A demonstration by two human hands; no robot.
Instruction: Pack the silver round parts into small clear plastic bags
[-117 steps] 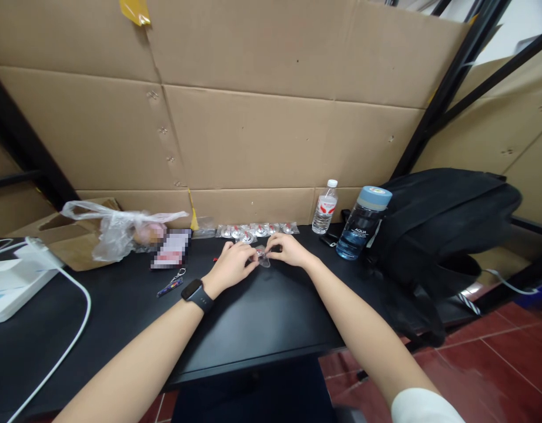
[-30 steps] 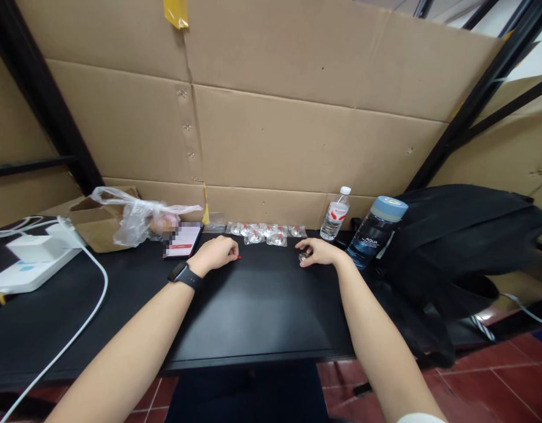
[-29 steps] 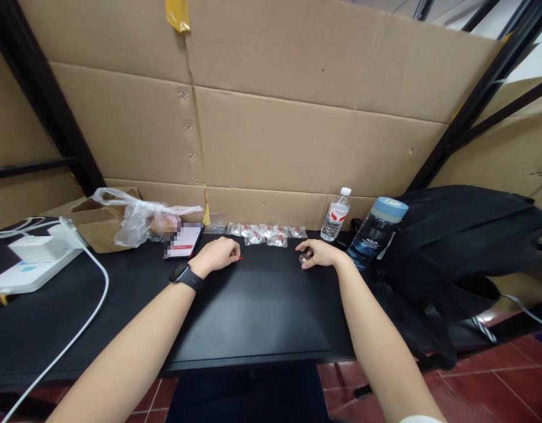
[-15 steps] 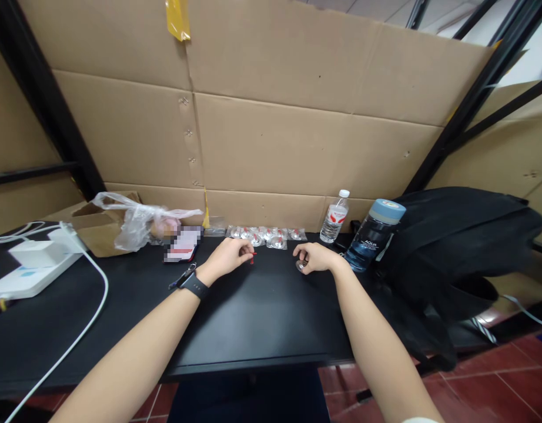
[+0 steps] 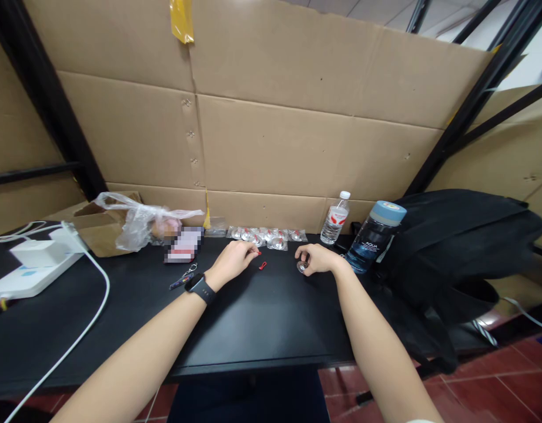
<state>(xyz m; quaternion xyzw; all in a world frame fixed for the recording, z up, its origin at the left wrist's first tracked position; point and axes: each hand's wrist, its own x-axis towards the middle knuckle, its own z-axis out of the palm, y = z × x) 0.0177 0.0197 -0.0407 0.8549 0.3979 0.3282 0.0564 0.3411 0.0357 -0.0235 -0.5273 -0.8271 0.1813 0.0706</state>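
The left hand [image 5: 232, 260], at the centre of the frame, has its thumb and fingertips pinched together on a small red piece [image 5: 259, 253]; only the end of this piece projects past the fingers. A red loop [image 5: 263, 266] lies on the black table [image 5: 262, 317] just below and to the right of those fingertips, apart from the hand. The right hand [image 5: 319, 258], right of centre, is curled, with thumb and fingers clamped on a round shiny piece [image 5: 302, 267], which is partly covered by the fingers. The two hands are apart from each other. Above the hands, along the rear of the table, clear packets [image 5: 277, 242] lie in an uneven row; each contains a round silvery item, and red parts show in several. A flat clear sleeve [image 5: 216, 227] lies at the left end of the row. A dark watch [image 5: 201, 288] is fitted to the left wrist. A key fob [image 5: 181, 279] lies just left of the watch. Right of the packets, a clear water bottle [image 5: 335, 218] stands upright; a blue-lidded bottle [image 5: 374, 238] is positioned between it and the black backpack [image 5: 465, 235] at the right of the frame.
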